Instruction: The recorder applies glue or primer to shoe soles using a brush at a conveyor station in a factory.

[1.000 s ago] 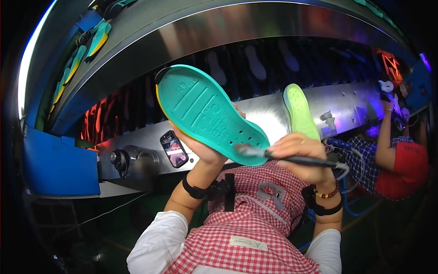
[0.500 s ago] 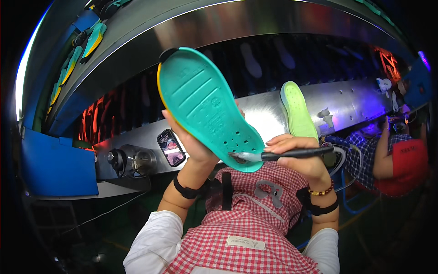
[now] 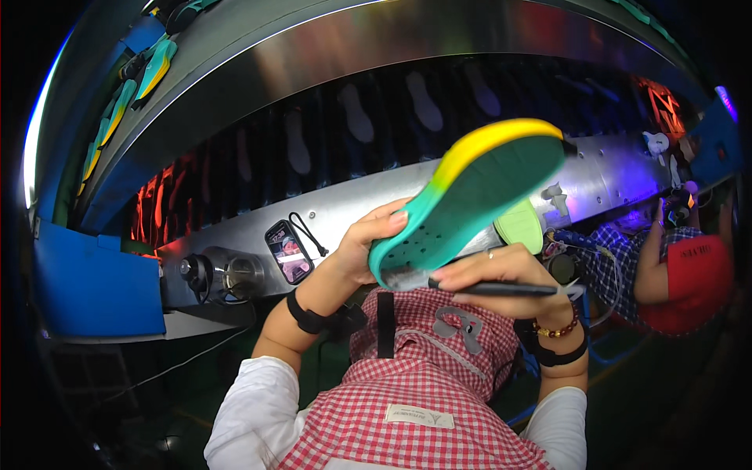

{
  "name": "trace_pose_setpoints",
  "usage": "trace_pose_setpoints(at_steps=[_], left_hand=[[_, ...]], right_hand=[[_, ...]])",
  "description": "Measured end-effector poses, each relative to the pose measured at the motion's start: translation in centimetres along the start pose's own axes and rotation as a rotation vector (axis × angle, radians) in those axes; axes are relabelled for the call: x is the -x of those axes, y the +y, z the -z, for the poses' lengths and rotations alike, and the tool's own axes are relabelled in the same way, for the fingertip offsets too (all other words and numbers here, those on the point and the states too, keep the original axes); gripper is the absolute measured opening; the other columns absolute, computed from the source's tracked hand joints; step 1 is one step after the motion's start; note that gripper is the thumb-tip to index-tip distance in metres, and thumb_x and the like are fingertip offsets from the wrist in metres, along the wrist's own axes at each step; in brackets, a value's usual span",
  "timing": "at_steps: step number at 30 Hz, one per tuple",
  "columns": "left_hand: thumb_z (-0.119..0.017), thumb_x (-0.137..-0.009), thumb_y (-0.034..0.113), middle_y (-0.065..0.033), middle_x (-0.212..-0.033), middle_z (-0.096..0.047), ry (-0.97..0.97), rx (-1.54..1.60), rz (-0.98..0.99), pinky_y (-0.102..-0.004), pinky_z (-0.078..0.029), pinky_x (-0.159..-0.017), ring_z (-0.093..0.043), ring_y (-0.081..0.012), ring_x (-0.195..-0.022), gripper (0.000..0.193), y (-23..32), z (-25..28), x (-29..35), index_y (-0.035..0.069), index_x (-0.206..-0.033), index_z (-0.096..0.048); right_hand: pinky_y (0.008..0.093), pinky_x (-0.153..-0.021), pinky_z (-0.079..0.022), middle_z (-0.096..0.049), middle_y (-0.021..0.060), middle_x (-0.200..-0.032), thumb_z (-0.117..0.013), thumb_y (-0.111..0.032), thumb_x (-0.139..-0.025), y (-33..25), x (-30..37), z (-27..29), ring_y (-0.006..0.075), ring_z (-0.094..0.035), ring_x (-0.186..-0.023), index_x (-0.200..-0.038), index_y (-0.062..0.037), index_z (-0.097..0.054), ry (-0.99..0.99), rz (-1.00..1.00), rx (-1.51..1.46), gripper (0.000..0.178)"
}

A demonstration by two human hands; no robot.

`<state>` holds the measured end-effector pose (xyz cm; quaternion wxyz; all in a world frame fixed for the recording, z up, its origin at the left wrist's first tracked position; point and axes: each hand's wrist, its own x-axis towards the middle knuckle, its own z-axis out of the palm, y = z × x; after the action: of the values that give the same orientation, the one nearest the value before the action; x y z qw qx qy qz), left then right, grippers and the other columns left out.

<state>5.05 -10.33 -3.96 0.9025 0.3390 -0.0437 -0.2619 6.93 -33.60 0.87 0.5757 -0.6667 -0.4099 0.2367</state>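
My left hand (image 3: 366, 241) is closed on the perforated end of a teal shoe sole (image 3: 478, 188), its thumb on the side edge. The sole is tilted, with its yellow-edged end raised to the far right and its underside in shadow. In my right hand (image 3: 509, 268) is a brush with a black handle (image 3: 505, 290). Its pale tip lies by the sole's lower end, partly hidden; I cannot tell whether it touches. A light green sole (image 3: 519, 225) lies on the metal ledge behind, partly covered by the teal one.
A phone (image 3: 289, 251) with a strap and a clear jar-like vessel (image 3: 236, 274) stand on the metal ledge (image 3: 337, 223). Beyond runs a dark bay with several soles (image 3: 424, 102). At right sits a co-worker (image 3: 611, 251) in checked clothing; at left is a blue housing (image 3: 98, 274).
The teal sole has tipped onto its side, its raised end swinging right and its yellow edge turning upward. My left hand has shifted to the perforated end. The brush handle has dropped slightly.
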Motion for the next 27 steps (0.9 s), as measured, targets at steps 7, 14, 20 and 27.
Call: trace_pose_setpoints(at_steps=[7, 14, 20, 27], left_hand=[[-0.058, -0.086, 0.031, -0.0172, -0.122, -0.052, -0.015, -0.116, 0.288, -0.0311, -0.046, -0.091, -0.055, -0.0201, -0.107, 0.062, 1.0, -1.1, 0.2, -0.003, -0.133, -0.039], [-0.058, -0.085, 0.039, -0.0187, -0.117, -0.056, 0.19, -0.211, 0.449, -0.0324, -0.049, -0.086, -0.059, -0.0224, -0.102, 0.063, 1.6, -0.7, 0.7, -0.005, -0.128, -0.045], [-0.058, -0.083, 0.04, -0.0208, -0.116, -0.057, 0.131, -0.221, 0.362, -0.0326, -0.051, -0.084, -0.06, -0.0235, -0.1, 0.064, 2.3, 0.1, 1.3, -0.006, -0.126, -0.047], [-0.05, -0.085, 0.049, -0.0204, -0.116, -0.058, 0.026, -0.404, 0.216, -0.036, -0.05, -0.086, -0.061, -0.0263, -0.1, 0.066, 3.1, 0.7, 0.3, -0.006, -0.121, -0.051]], right_hand=[[0.0308, -0.081, -0.053, -0.068, 0.015, -0.097, -0.07, 0.002, -0.073, -0.7, 0.5, 2.2, 0.0247, -0.067, -0.091, -0.094, -0.001, -0.069, -0.089, 0.157, 0.062, 0.021], [0.0313, -0.084, -0.052, -0.067, 0.0154, -0.1, -0.068, 0.0, -0.075, -0.2, 1.4, 3.6, 0.0247, -0.066, -0.094, -0.095, -0.0014, -0.068, 0.001, 0.125, 0.066, 0.02], [0.0308, -0.081, -0.053, -0.067, 0.0178, -0.099, -0.07, 0.004, -0.072, 0.4, 2.6, 3.6, 0.0258, -0.067, -0.092, -0.094, 0.0005, -0.068, 0.003, 0.076, 0.054, 0.023], [0.0305, -0.081, -0.054, -0.068, 0.0166, -0.096, -0.071, 0.006, -0.07, 0.5, 4.0, 3.4, 0.0245, -0.067, -0.091, -0.092, 0.0015, -0.068, 0.107, 0.09, 0.055, 0.022]])
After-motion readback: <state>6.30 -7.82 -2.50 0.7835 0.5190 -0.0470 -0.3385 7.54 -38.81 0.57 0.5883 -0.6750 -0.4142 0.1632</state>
